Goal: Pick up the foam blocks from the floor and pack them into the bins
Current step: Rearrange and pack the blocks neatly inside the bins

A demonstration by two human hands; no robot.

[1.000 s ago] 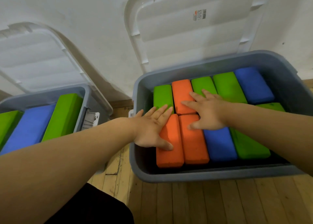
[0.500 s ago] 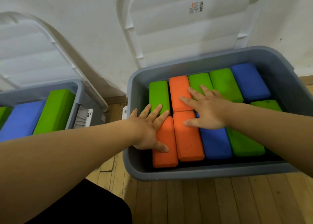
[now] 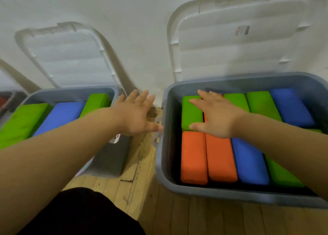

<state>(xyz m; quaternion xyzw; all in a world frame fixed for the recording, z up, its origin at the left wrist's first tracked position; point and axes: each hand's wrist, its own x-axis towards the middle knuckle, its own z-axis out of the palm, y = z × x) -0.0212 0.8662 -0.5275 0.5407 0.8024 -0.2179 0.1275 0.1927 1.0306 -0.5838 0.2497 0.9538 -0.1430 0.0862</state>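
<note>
A grey bin point(image 3: 160, 163) on the right holds several foam blocks packed side by side: orange ones point(image 3: 193, 156), a blue one point(image 3: 250, 162) and green ones point(image 3: 190, 110) among them. My right hand point(image 3: 216, 115) lies flat, fingers straight, over the back-row green and orange blocks. My left hand point(image 3: 136, 112) hovers with spread fingers above the gap between the two bins, holding nothing. A second grey bin point(image 3: 113, 91) on the left contains green blocks point(image 3: 21, 123) and a blue block point(image 3: 60, 114).
Both bins' white lids point(image 3: 236, 39) lean open against the white wall behind them. Wooden floor boards point(image 3: 138, 163) run between and in front of the bins. A dark-clothed knee point(image 3: 79, 213) fills the lower left. Another container edge point(image 3: 7, 99) shows at far left.
My left hand has lifted off the orange block and moved left, out of the right bin. My right hand has slid left across the back row. The view has swung left.
</note>
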